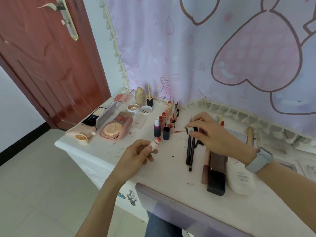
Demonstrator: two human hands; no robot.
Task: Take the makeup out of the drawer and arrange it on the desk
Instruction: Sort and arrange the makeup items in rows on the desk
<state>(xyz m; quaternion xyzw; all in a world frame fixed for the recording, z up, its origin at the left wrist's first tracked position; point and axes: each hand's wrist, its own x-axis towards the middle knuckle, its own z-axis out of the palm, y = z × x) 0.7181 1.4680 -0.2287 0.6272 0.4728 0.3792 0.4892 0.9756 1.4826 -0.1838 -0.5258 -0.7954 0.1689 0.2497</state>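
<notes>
Here, white desk strewn with makeup, red door, pink curtain

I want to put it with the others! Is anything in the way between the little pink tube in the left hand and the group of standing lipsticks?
Nothing visible blocks it. The left hand holds the pink tube just in front of the standing lipsticks, with only bare desk between them. The nearest ones, the purple bottle and the dark tube, stand at the cluster's front edge.
</notes>
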